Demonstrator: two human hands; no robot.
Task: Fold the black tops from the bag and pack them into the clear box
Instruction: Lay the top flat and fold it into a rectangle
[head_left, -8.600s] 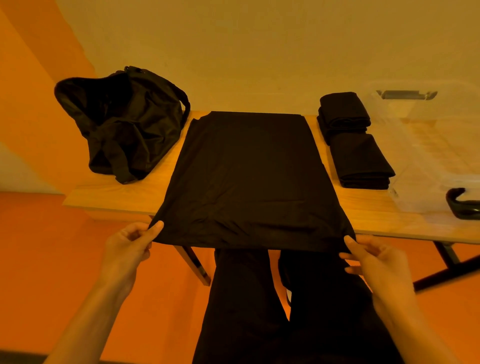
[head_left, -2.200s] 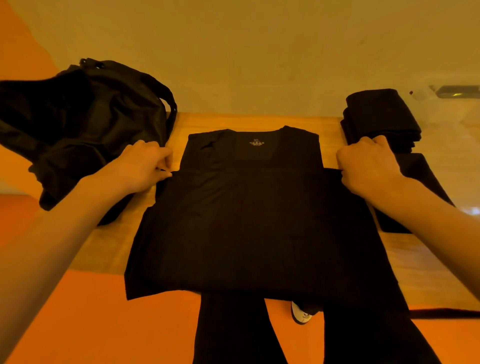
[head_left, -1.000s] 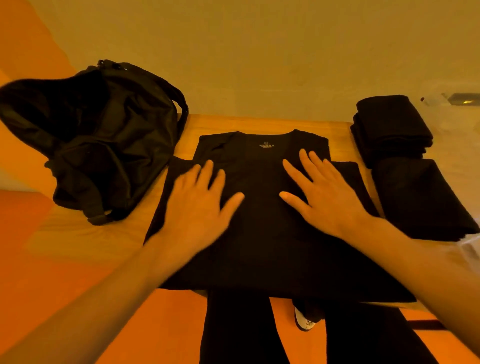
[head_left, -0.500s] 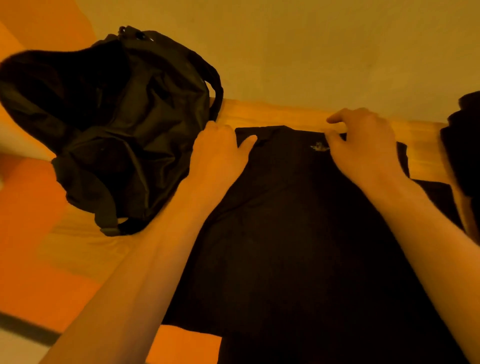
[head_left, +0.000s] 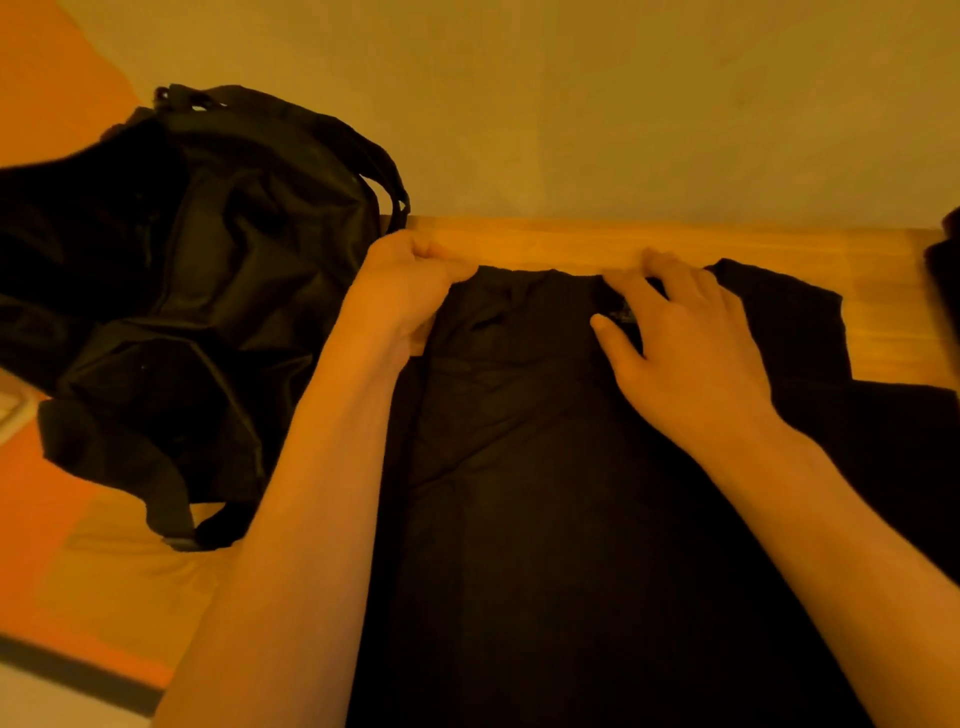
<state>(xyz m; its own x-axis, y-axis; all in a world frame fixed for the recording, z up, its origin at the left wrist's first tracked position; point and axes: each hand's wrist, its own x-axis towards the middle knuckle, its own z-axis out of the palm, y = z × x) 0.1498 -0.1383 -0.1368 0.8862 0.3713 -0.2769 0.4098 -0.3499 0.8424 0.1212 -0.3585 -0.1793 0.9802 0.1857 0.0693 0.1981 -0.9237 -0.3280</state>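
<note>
A black top (head_left: 524, 467) lies partly folded on the wooden table (head_left: 571, 244), its neck end toward the wall. My left hand (head_left: 400, 291) pinches the top's far left corner with curled fingers. My right hand (head_left: 685, 338) rests near the collar label; its fingertips curl over the neck edge. The black bag (head_left: 197, 291) slumps on the table's left end, just beside my left hand. The clear box is out of view.
A sliver of folded black cloth (head_left: 943, 291) shows at the right edge. The wall runs right behind the table's far edge. Orange floor lies below the table on the left.
My view has drawn closer. Both hands have gone from lying flat on the top's middle to its far neck edge, where the left now pinches the corner.
</note>
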